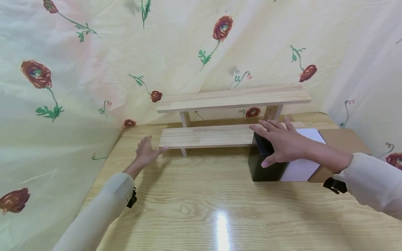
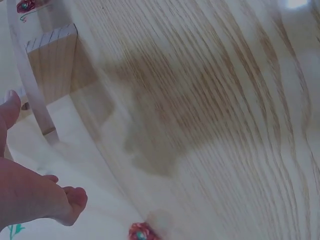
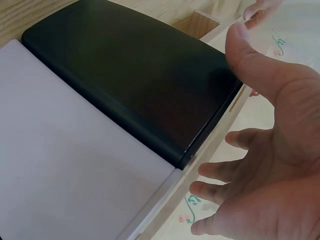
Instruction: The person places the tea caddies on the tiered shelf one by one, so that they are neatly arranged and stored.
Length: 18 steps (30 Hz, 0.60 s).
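My right hand point(image 1: 284, 143) is spread over a black box point(image 1: 260, 167), fingers apart and nothing gripped. In the right wrist view its thumb point(image 3: 245, 55) overlaps the far corner of the box's smooth black side point(image 3: 125, 70). A two-tier wooden shelf point(image 1: 204, 136) stands behind, its right part hidden by that hand and the box. At the shelf's left end, my left hand point(image 1: 147, 152) reaches out empty, thumb pointing toward the corner of the lower board. The left wrist view catches this hand point(image 2: 35, 195) at its edge, beside a wooden shelf support point(image 2: 52, 65).
Right of the black box, a white box point(image 1: 303, 169) and a brown box point(image 1: 342, 139) stand side by side. The shelf's upper board point(image 1: 235, 98) runs along the back near a flower-printed cloth point(image 1: 176, 52). Wood-grain tabletop point(image 1: 188, 198) lies in front.
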Available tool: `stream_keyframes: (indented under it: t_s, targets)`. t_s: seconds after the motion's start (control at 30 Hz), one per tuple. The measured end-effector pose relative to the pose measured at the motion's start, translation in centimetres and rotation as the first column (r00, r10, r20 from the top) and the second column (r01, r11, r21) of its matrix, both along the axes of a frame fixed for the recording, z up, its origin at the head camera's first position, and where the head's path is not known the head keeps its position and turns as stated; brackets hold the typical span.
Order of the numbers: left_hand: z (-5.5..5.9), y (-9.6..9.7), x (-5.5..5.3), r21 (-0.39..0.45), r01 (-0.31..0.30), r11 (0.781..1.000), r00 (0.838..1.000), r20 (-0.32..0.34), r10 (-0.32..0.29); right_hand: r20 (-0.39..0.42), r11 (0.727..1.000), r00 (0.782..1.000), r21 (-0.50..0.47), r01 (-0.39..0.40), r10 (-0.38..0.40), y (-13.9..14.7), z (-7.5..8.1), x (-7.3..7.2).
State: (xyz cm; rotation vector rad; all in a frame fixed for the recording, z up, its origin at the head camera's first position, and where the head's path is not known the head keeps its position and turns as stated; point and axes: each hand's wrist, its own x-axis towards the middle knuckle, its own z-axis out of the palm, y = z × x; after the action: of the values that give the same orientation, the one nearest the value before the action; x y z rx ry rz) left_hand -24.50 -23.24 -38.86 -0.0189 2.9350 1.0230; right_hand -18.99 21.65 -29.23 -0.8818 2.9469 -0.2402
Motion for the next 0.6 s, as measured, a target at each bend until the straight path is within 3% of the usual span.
stream_keyframes:
  t_s: [0.17,0.6]
  targets:
    - [-0.6,0.5,-0.4,0.016,-0.024,1.000,1.000,-0.018,0.025,0.009,0.999,1.000,-0.032,-0.011,0.011,0.2,-0.4,-0.1]
    - [-2.0,1.5,-0.4,0.035,-0.017,0.999,0.994,-0.103,0.021,0.018,0.996,0.998,-0.076,-0.054,0.056,0.4,-1.5,0.3]
